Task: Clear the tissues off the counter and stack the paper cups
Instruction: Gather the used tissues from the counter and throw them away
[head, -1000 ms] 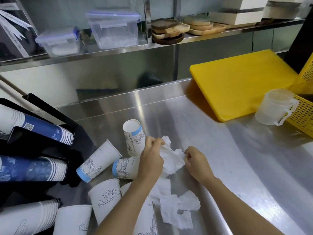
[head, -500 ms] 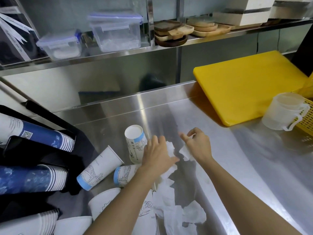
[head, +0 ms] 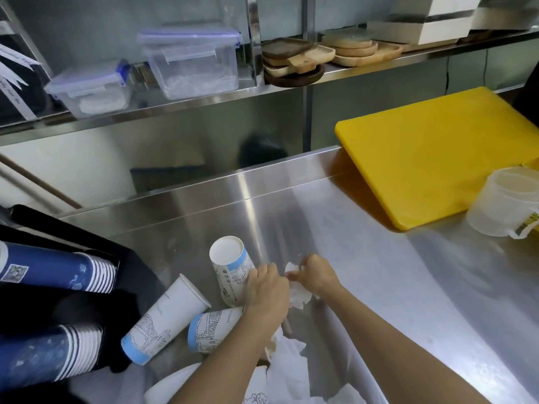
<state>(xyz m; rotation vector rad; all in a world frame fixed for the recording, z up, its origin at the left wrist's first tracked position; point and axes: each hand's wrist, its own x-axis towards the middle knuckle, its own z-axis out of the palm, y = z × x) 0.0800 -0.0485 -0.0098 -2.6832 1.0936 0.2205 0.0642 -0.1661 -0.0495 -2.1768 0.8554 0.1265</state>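
Since half a second ago your two hands have drawn together over the crumpled white tissue wad (head: 297, 295) in the lower middle of the frame, and the loose piece your right hand held apart now sits against that wad. Your right hand (head: 316, 277) pinches a small white tuft at its fingertips; your left hand (head: 267, 290) lies curled, knuckles up, pressed on the wad's left edge and touching the upturned white paper cup with blue line drawings (head: 232, 274). The wad sits between your hands on the brushed steel counter (head: 379, 287), so either hand can close on it. More flat white tissue sheets (head: 288, 371) trail from it toward the bottom edge, under your left forearm, their long run pointing back at you. I judge the left hand nearer to those. Two more printed cups (head: 163, 319) lie on their sides at lower left, still unstacked.
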